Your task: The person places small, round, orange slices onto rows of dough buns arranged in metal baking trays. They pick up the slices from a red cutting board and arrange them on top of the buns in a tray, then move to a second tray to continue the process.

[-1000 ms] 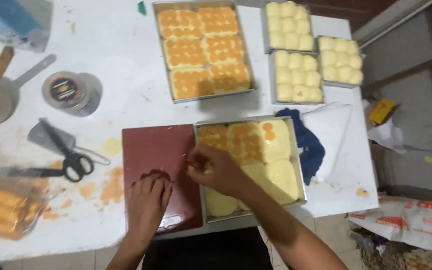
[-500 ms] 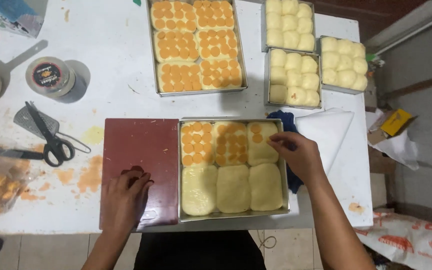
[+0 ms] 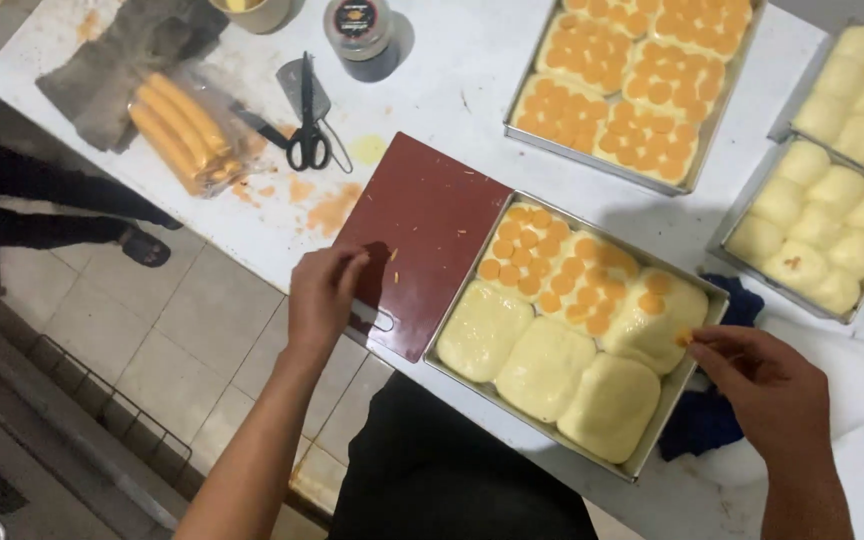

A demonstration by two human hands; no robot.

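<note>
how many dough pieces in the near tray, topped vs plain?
6 in the near tray: 2 fully topped at back left and back middle, 1 partly topped at back right, 3 plain along the front.

Left hand (image 3: 324, 293) rests fingertips on the dark red cutting board (image 3: 422, 225); right hand (image 3: 764, 383) pinches an orange slice (image 3: 684, 338) over the dough tray (image 3: 712, 300).

Bright, even light falls from overhead, washing the white table (image 3: 472, 90) almost flat and giving soft glare along the metal rim of the near tray (image 3: 564, 436). Shadows are short and faint; the dark jar (image 3: 360, 28) casts a small one to its right. The floor at near left sits dimmer. Focus is fairly sharp, slightly soft at the far-right corner, with mild wide-angle tilt.
</note>
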